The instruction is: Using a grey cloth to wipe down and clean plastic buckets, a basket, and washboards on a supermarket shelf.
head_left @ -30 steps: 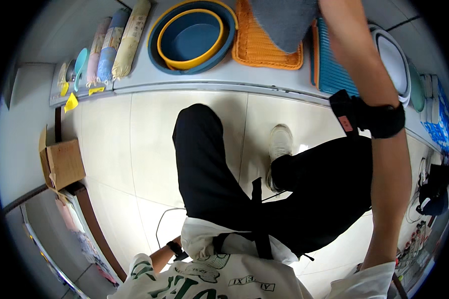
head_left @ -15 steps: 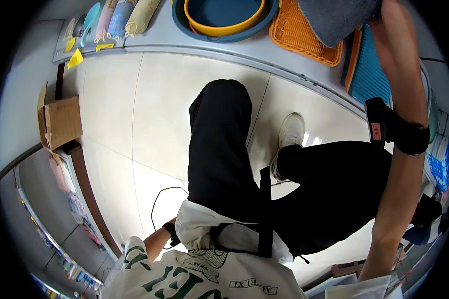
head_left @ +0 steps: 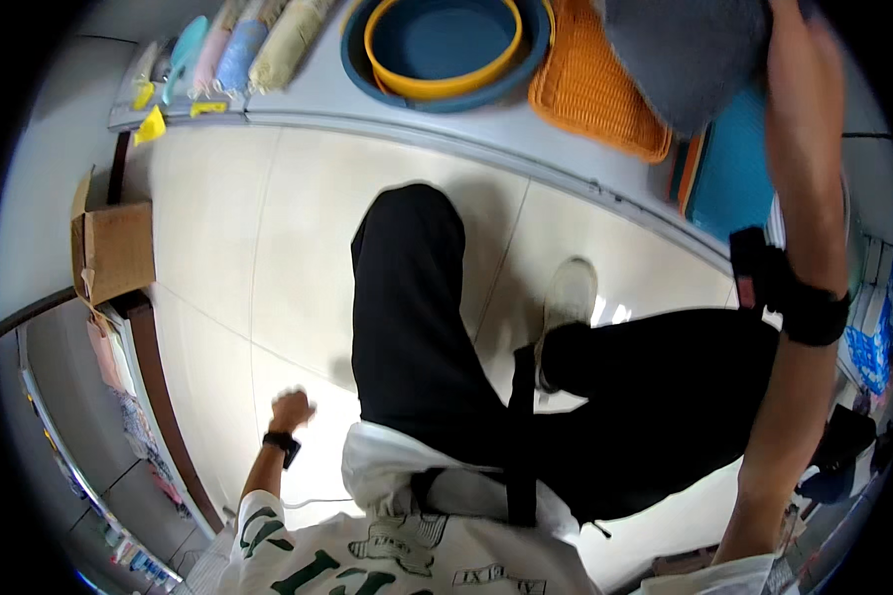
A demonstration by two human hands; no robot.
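Observation:
My right arm reaches up along the right side. My right hand (head_left: 802, 22) is partly cut off by the top edge and its fingers are mostly out of sight. It closes on a dark grey cloth (head_left: 700, 59), which hangs over an orange woven tray (head_left: 595, 84) and the teal ridged tray (head_left: 734, 174) beside it. My left hand (head_left: 291, 410) is low at the left, above the floor beside my leg. Its fingers look curled in, slightly blurred, with nothing visible in them.
On the grey shelf (head_left: 407, 139) sit nested blue and yellow basins (head_left: 445, 84), rolled patterned fabric bundles (head_left: 288, 50) and a turquoise spoon-like utensil (head_left: 184, 58). A cardboard box (head_left: 119, 248) stands at the left, above another shelf. My bent knee (head_left: 407, 228) is near the shelf's front.
My left hand has come out from beside my hip, forward and left. The grey cloth has shifted a little right with my right hand. The whole view has tilted slightly.

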